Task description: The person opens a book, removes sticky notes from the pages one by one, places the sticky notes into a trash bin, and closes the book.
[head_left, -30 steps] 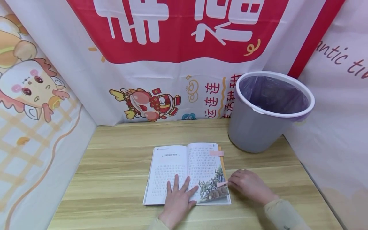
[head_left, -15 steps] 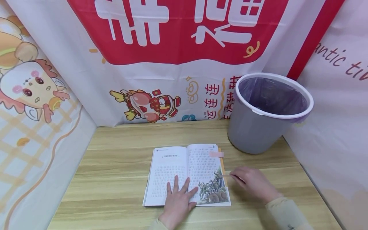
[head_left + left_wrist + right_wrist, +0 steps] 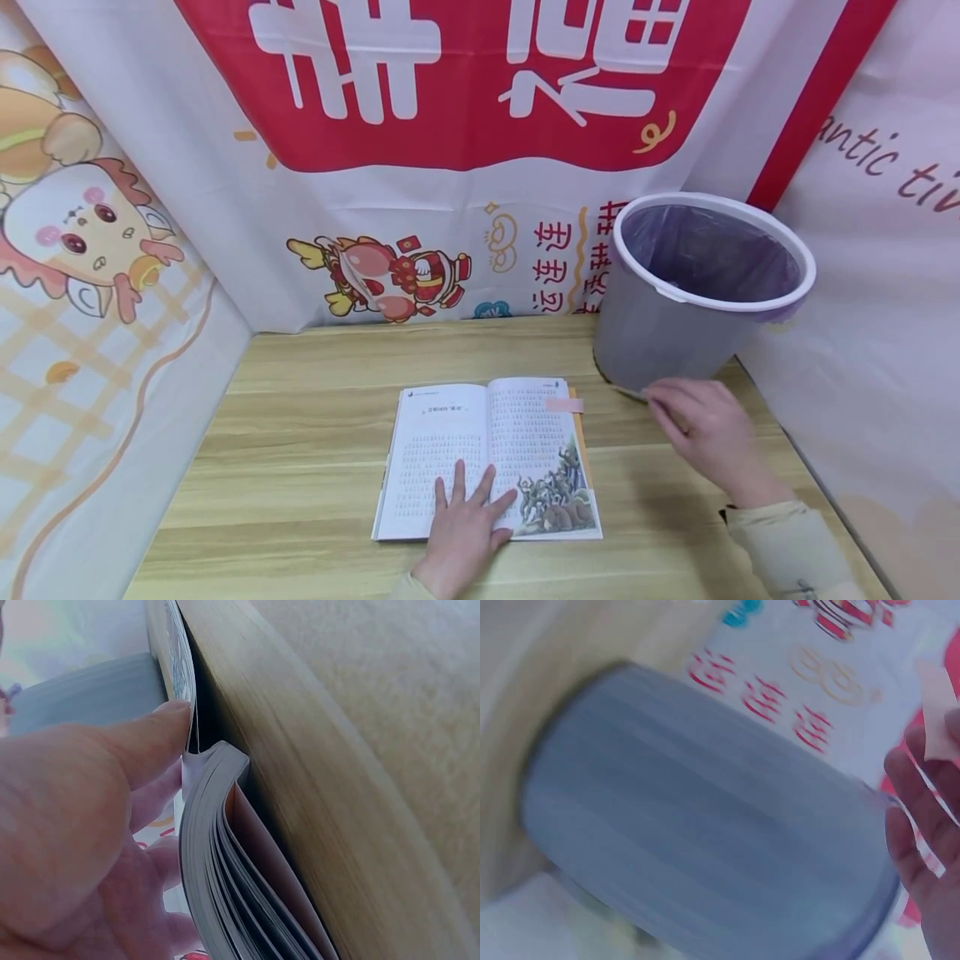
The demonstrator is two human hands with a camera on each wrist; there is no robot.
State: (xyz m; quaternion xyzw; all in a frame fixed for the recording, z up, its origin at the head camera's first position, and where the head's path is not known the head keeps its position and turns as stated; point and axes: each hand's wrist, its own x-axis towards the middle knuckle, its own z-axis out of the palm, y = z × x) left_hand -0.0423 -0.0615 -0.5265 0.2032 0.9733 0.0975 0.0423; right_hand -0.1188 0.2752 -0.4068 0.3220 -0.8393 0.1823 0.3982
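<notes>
An open book point(image 3: 525, 433) with printed text and a drawing in one corner lies on the table. My left hand point(image 3: 465, 525) rests on its lower middle with fingers spread; the left wrist view shows the thumb along the pages' edge point(image 3: 206, 832). A pink sticky note point(image 3: 564, 405) sticks out of the book's right side. Beside the bin's base, my right hand point(image 3: 701, 429) pinches another pale pink sticky note point(image 3: 937, 712), plain in the right wrist view. That slip is hard to make out in the head view.
A grey bin point(image 3: 660, 333) with a white rim and dark purple liner stands at the table's back right. Printed cloths point(image 3: 465, 200) hang behind and at both sides. Bare wooden table point(image 3: 292, 450) spreads left of the book.
My right hand has peeled the lower pink sticky note off the page and carried it right and up toward the bin. My left hand has stayed on the book.
</notes>
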